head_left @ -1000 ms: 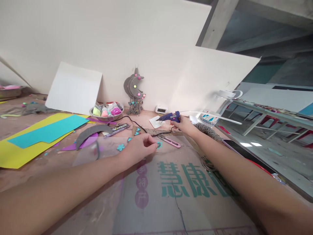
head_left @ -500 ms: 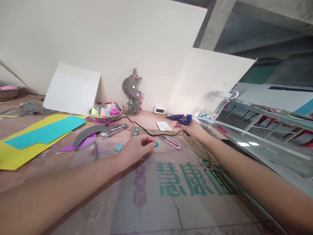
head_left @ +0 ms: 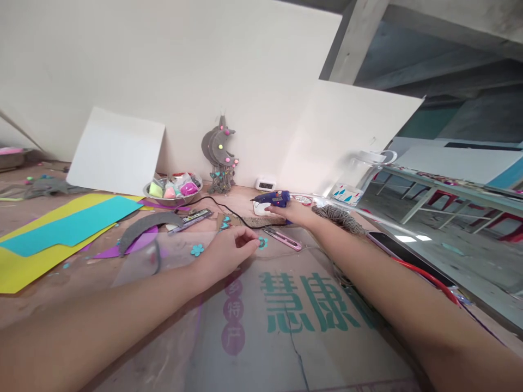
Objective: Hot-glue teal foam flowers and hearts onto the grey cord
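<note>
Cord snagging on the pink knife could have jerked the glue gun your curled right hand gripped at twelve o'clock, beyond the turquoise flower your left hand pinched.

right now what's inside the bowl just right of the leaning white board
The bowl holds a yellow lump, a pink lump and a magenta lump, with clear plastic among them. They cover the bottom, so anything underneath can't be seen.
</note>
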The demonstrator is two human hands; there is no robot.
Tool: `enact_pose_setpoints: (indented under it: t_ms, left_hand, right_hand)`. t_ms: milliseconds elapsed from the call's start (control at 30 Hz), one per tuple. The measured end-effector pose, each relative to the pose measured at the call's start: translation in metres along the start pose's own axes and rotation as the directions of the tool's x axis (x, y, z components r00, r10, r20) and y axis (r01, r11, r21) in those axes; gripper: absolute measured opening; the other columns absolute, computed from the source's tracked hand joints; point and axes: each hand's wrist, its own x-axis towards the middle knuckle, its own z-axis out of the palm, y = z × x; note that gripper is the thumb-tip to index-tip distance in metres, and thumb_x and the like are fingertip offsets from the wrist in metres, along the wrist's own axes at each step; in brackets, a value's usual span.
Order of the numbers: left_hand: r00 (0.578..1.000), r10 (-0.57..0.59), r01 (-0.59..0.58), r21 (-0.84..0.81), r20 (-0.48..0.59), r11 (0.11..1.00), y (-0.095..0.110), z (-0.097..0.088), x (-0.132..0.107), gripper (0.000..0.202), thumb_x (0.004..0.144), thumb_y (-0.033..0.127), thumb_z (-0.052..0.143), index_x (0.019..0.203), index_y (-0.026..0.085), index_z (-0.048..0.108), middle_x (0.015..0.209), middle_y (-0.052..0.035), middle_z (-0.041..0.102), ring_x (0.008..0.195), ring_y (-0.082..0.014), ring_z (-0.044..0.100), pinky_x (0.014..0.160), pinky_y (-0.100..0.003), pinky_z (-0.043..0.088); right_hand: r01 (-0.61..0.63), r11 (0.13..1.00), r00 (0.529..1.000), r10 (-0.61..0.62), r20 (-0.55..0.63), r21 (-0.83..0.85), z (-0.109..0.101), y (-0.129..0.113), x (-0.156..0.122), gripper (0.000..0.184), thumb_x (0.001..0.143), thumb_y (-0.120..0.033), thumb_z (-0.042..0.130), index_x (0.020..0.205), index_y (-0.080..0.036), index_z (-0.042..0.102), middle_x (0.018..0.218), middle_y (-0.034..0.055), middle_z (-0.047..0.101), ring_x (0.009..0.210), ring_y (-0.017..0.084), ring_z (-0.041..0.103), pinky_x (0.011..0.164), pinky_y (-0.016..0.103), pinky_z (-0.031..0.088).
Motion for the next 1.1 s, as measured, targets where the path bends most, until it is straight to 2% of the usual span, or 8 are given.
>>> enact_pose_setpoints:
  t_ms: [133,267,367,567,700,800,933,1100]
  left_hand:
    - [0.998,-0.008,0.006,-0.031,-0.065,0.999,0.003,-0.001,0.000,0.020,0.076,0.037,0.055,0.079,0.017,0.059,0.070,0.0015,0.060,0.060,-0.0101,0.052,0.053,-0.019,0.039]
    - [0.998,-0.065,0.062,-0.125,-0.017,0.990,0.006,-0.001,-0.003,0.020,0.076,0.038,0.056,0.076,0.018,0.055,0.062,0.0033,0.055,0.049,-0.0079,0.047,0.043,-0.018,0.036]
    - [0.995,-0.099,0.101,-0.170,0.018,0.980,0.008,0.000,-0.005,0.020,0.076,0.038,0.056,0.074,0.019,0.051,0.055,0.0056,0.050,0.041,-0.0066,0.042,0.038,-0.018,0.033]
    - [0.995,-0.083,0.078,-0.074,-0.061,0.994,0.011,-0.002,-0.005,0.017,0.074,0.035,0.056,0.072,0.019,0.050,0.057,0.0054,0.050,0.044,-0.0071,0.045,0.041,-0.018,0.034]
    - [0.994,-0.094,0.092,-0.034,-0.049,0.995,0.010,-0.002,-0.004,0.014,0.075,0.032,0.053,0.074,0.019,0.050,0.053,0.0060,0.048,0.044,-0.0074,0.044,0.041,-0.018,0.035]
    - [0.993,-0.113,0.112,-0.027,-0.027,0.993,0.007,-0.002,-0.003,0.015,0.074,0.033,0.053,0.076,0.019,0.051,0.054,0.0060,0.047,0.044,-0.0077,0.043,0.040,-0.018,0.033]
    - [0.998,-0.052,0.052,0.007,-0.038,0.999,0.004,-0.003,-0.003,0.014,0.073,0.032,0.055,0.075,0.018,0.051,0.057,0.0046,0.051,0.049,-0.0084,0.048,0.044,-0.018,0.036]
    - [0.996,-0.088,0.088,-0.031,-0.006,0.996,0.004,-0.002,-0.004,0.014,0.074,0.033,0.052,0.077,0.019,0.049,0.052,0.0060,0.051,0.041,-0.0080,0.045,0.038,-0.019,0.032]
  right_hand:
    - [0.015,0.999,0.999,-0.013,-0.037,0.037,-0.010,-0.010,-0.014,0.032,0.077,-0.047,0.058,0.091,-0.020,0.068,0.095,0.0057,0.071,0.092,0.025,0.062,0.083,0.037,0.046]
    - [0.042,0.992,0.996,-0.032,-0.082,0.119,-0.032,-0.025,-0.051,0.034,0.079,-0.049,0.054,0.087,-0.019,0.068,0.094,0.0057,0.070,0.091,0.022,0.063,0.080,0.034,0.048]
    - [0.053,0.993,0.995,-0.045,-0.085,0.102,-0.042,-0.032,-0.084,0.037,0.082,-0.050,0.049,0.084,-0.019,0.069,0.096,0.0058,0.070,0.092,0.023,0.062,0.075,0.032,0.049]
    - [0.015,0.995,0.996,-0.006,-0.090,0.104,-0.024,-0.036,-0.132,0.038,0.082,-0.049,0.046,0.084,-0.019,0.070,0.090,0.0058,0.070,0.083,0.022,0.062,0.076,0.034,0.049]
    - [-0.010,0.996,1.000,0.010,-0.007,0.093,-0.011,-0.038,-0.140,0.035,0.077,-0.051,0.050,0.072,-0.020,0.065,0.079,0.0064,0.068,0.078,0.023,0.062,0.076,0.036,0.049]
    - [0.007,0.997,1.000,-0.006,-0.010,0.072,-0.011,-0.035,-0.139,0.032,0.077,-0.050,0.050,0.070,-0.021,0.061,0.078,0.0061,0.067,0.076,0.023,0.062,0.071,0.035,0.049]
    - [-0.005,0.996,1.000,0.004,0.015,0.091,-0.010,-0.033,-0.141,0.031,0.078,-0.051,0.051,0.070,-0.022,0.060,0.079,0.0051,0.067,0.075,0.022,0.062,0.071,0.035,0.050]
    - [0.004,0.983,0.998,-0.015,0.060,0.184,-0.006,-0.037,-0.143,0.026,0.077,-0.049,0.056,0.082,-0.024,0.062,0.084,0.0039,0.068,0.082,0.023,0.063,0.075,0.034,0.051]
